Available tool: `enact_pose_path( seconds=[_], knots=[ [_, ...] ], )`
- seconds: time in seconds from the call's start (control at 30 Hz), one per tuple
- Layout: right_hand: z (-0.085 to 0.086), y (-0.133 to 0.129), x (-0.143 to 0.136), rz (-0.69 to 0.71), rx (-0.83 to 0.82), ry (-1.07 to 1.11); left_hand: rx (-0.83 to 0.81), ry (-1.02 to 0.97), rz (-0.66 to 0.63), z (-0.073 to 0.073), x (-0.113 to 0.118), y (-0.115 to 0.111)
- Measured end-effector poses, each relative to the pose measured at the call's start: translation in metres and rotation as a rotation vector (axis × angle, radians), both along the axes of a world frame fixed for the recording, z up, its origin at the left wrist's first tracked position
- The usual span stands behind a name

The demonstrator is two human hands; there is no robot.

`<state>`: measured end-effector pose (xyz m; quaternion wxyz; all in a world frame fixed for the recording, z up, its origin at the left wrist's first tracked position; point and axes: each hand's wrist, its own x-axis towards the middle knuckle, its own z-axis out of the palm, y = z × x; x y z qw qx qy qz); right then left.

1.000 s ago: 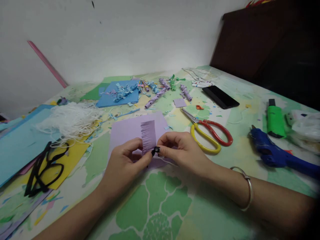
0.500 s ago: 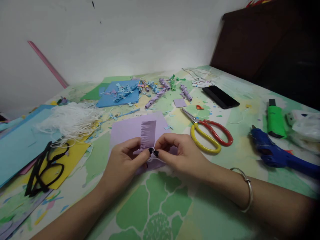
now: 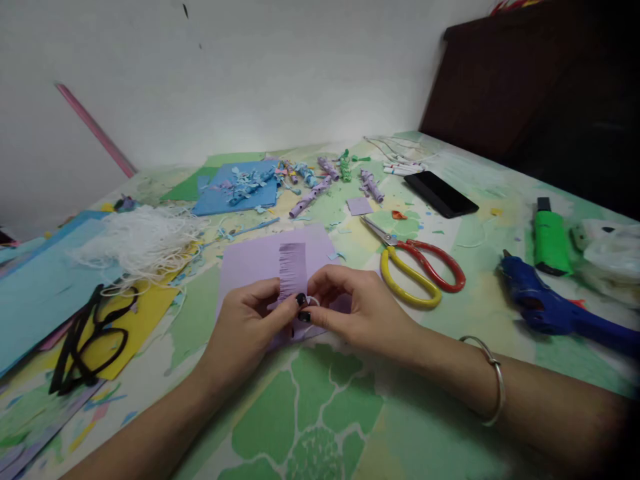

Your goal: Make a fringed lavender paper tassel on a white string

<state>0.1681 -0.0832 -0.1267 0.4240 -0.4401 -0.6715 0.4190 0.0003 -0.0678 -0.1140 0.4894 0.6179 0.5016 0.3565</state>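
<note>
A purple strip (image 3: 293, 270) with a fringed left edge stands up between my hands, its lower end pinched by my left hand (image 3: 257, 313). Beside it, my right hand (image 3: 350, 303) has thumb and fingers closed on a thin white string (image 3: 313, 301) that loops near the strip's lower end. Both thumbs have dark nails. Under the hands lies a larger purple sheet (image 3: 250, 257). Red and yellow handled scissors (image 3: 393, 241) rest just right of the sheet, blades apart only slightly.
White string (image 3: 145, 240) is heaped at left beside black glasses (image 3: 100, 340). Fringed paper rolls (image 3: 310, 197) and a blue sheet (image 3: 215, 193) lie farther back. A phone (image 3: 441, 194), a green lighter-like object (image 3: 551, 240) and a blue glue gun (image 3: 540, 300) are at right.
The purple strip has tilted slightly leftward and turned. My right thumb has moved a little down and left, and more of the white string's loop shows.
</note>
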Motion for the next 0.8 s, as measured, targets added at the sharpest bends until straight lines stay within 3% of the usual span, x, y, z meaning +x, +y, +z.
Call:
enact_pose_path(
  seconds=[0.43,0.8],
  knots=[
    [-0.001,0.0025,0.0011,-0.018,0.027,0.021,-0.065,-0.058,-0.024,-0.0017,0.0005,-0.001],
    [0.0011,0.0016,0.0005,-0.039,-0.019,-0.022,0.052,-0.021,-0.005,-0.0025,-0.0006,0.0011]
  ],
)
